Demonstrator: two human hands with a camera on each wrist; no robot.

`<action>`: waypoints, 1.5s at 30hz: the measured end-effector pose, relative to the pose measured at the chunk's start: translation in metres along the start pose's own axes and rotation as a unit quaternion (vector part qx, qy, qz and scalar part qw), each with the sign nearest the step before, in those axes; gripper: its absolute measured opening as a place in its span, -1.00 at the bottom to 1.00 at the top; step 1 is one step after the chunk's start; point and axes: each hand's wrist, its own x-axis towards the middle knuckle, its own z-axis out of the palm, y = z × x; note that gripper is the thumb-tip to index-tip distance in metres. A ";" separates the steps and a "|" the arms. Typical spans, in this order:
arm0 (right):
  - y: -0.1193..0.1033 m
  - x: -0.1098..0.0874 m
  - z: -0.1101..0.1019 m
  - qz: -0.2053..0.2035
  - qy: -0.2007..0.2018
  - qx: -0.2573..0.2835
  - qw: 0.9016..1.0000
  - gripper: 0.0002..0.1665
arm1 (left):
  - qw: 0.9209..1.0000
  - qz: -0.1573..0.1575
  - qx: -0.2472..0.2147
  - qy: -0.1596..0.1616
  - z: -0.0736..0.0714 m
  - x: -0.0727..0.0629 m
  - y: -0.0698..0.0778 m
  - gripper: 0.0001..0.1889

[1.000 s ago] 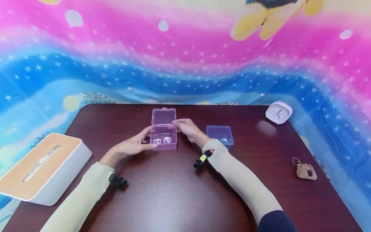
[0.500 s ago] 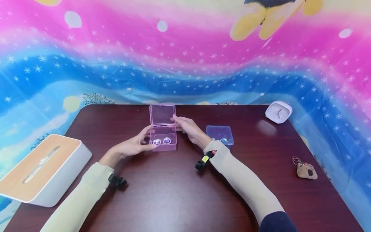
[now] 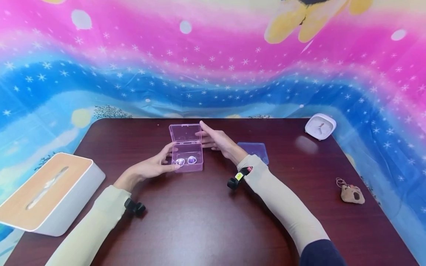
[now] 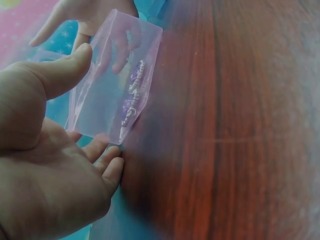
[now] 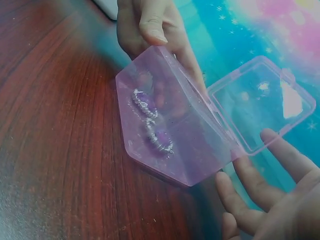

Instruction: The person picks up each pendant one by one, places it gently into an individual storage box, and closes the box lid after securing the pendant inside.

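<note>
A see-through pink hinged plastic box [image 3: 187,149] stands on the table with its lid [image 3: 185,133] raised. Inside lie two purple oval jewels [image 3: 192,160] edged with small sparkling stones. My left hand [image 3: 151,167] grips the box from its left side, thumb at the front and fingers behind. On the far right side, my right hand [image 3: 221,142] has its fingers stretched out, thumb at the lid's upper right corner. In the right wrist view its fingertips [image 5: 270,136] are right at the lid and hinge.
A see-through blue box [image 3: 254,149] lies right of the pink one, partly covered by the right wrist. A white tissue box with a wooden top [image 3: 53,192] stands at left. A white clock [image 3: 320,127] and a small tan pouch [image 3: 352,195] are on the right.
The lid has swung up from leaning back, and my right thumb has moved up to its top corner while the other fingers spread. My left hand has stayed on the box.
</note>
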 end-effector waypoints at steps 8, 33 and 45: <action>0.000 0.000 -0.001 -0.022 -0.003 -0.018 1.000 -0.21 | 1.000 -0.009 -0.003 0.003 0.001 0.000 -0.001 0.01; 0.019 -0.021 -0.007 -0.141 -0.073 -0.108 0.981 -0.39 | 0.999 0.046 0.019 0.002 0.006 -0.001 -0.007 0.02; 0.022 -0.020 -0.006 -0.209 -0.057 -0.198 0.956 -0.25 | 0.987 0.090 0.133 0.030 0.002 -0.003 -0.005 -0.10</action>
